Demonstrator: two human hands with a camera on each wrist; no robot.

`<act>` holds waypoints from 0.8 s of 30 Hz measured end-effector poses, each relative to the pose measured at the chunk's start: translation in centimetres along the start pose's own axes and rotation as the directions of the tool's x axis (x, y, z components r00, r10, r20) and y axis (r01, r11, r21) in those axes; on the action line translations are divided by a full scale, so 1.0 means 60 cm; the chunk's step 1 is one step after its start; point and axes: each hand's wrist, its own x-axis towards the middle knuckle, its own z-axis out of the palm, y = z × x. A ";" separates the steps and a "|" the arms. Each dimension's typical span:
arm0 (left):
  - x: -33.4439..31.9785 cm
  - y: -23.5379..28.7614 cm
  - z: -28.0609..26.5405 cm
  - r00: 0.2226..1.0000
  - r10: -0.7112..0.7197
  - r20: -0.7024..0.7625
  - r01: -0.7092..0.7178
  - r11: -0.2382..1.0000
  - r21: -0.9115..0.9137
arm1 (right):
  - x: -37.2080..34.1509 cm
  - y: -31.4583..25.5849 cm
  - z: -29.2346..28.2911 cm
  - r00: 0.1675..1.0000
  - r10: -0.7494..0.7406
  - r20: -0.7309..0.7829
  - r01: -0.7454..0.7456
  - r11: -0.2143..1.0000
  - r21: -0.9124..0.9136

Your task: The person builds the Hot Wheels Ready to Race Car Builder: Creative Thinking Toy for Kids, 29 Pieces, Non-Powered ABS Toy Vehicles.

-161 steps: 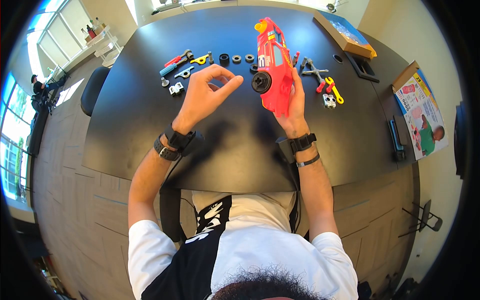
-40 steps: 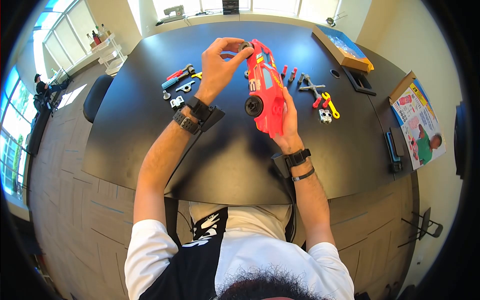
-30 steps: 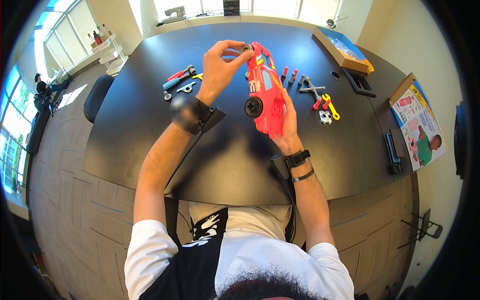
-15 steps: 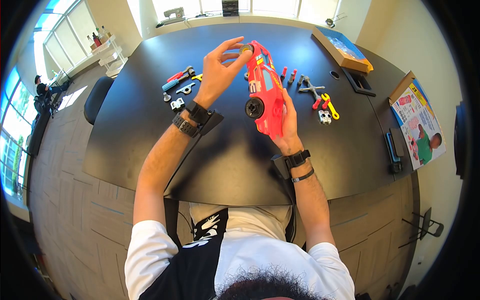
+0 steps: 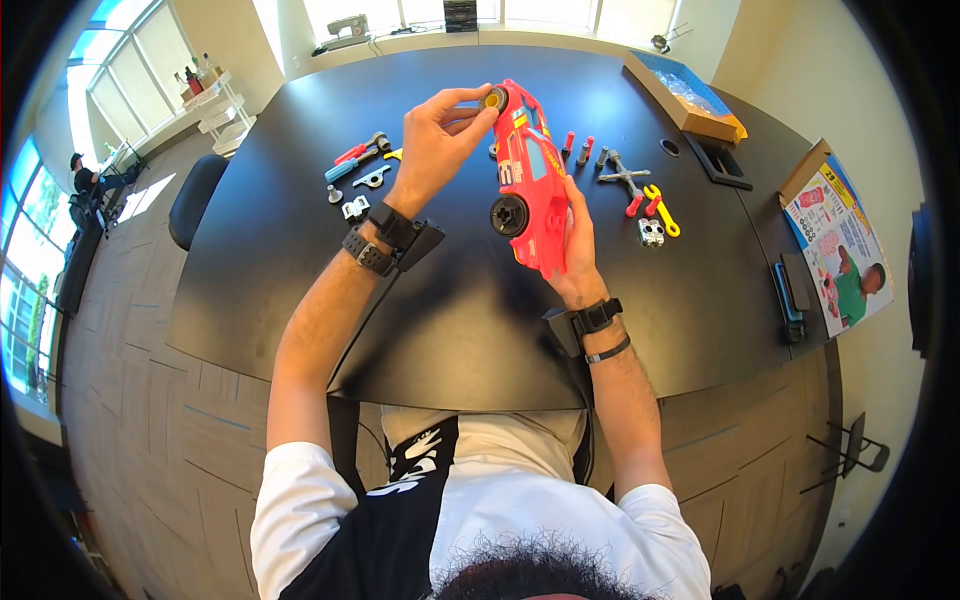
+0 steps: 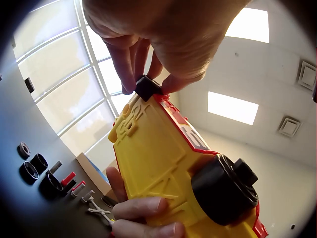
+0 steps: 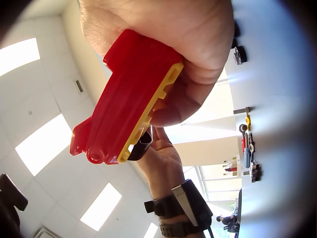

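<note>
Left fingers point(image 5: 462, 97) pinch a wheel point(image 6: 147, 88) at the toy car point(image 5: 541, 212) (right fingers point(image 6: 141, 208) grip it): seemingly fitting, needing a straight press.

I can make out what looks like a 3 on the side of my red toy car point(image 5: 537, 190) and 29 on the printed box point(image 5: 836, 236) at the worktop's point(image 5: 460, 330) right, but not the white lettering point(image 5: 424, 462) on my shirt point(image 5: 510, 510).

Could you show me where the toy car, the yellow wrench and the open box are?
Toy car point(image 5: 542, 200): head view, on its red body.
Yellow wrench point(image 5: 666, 213): head view, middle of its handle.
Open box point(image 5: 706, 124): head view, near cardboard wall.
</note>
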 end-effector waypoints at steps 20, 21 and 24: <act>0.041 -0.105 -0.091 0.988 -0.081 -0.130 0.113 0.959 0.260 | 0.003 -0.010 -0.010 0.993 -0.038 -0.109 0.037 0.999 -0.010; 0.045 -0.129 -0.104 0.988 -0.085 -0.129 0.117 0.958 0.261 | 0.002 -0.010 -0.009 0.994 -0.033 -0.102 0.031 0.999 -0.017; 0.046 -0.216 -0.133 0.942 -0.304 -0.140 0.334 0.887 0.318 | 0.002 -0.009 -0.003 0.991 -0.012 -0.130 0.017 0.999 0.038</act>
